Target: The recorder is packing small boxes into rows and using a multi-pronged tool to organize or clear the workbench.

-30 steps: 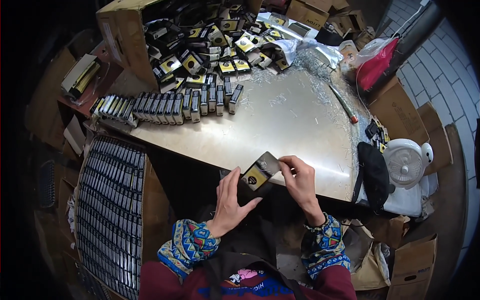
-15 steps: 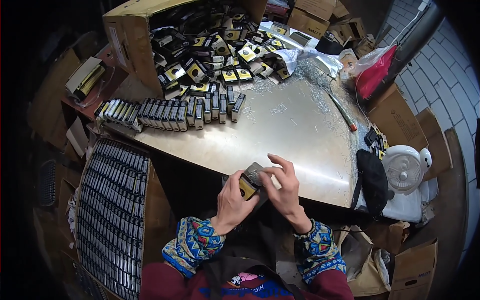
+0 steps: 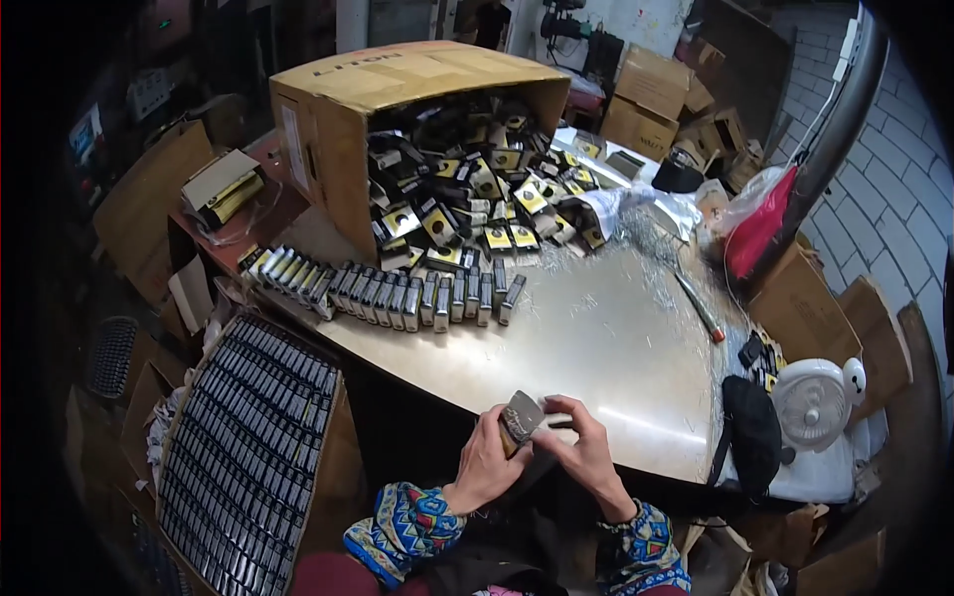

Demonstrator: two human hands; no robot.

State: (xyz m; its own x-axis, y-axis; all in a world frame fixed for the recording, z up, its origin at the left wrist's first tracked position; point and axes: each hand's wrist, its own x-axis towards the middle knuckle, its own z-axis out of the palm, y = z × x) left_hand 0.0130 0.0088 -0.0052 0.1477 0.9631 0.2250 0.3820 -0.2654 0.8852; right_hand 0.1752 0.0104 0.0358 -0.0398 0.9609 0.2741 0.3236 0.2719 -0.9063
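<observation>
Above the table's near edge, my left hand [image 3: 481, 471] is closed round a small black-and-yellow cardboard box [image 3: 523, 419]. Its grey end flap stands raised, and small clear stick-like pieces show at the open end. My right hand [image 3: 590, 459] is at that opening, thumb against the box and fingers curled. Something pale shows between those fingers, too small to name. Beyond both hands, a curved row of similar boxes [image 3: 397, 300] stands on the metal tabletop [image 3: 606, 343].
A large carton [image 3: 333, 164] lies on its side, spilling a heap of small boxes [image 3: 487, 189]. Clear sticks [image 3: 646, 230] and a red-ended tool [image 3: 702, 310] lie at right. A white fan [image 3: 813, 409] stands beside a black cloth item [image 3: 747, 437]. Lower left, boxes [image 3: 253, 437] fill another carton.
The view has tilted up, so the whole scene sits lower and more of the room shows. The box has turned in my left hand; my right fingers have curled in closer to its open end.
</observation>
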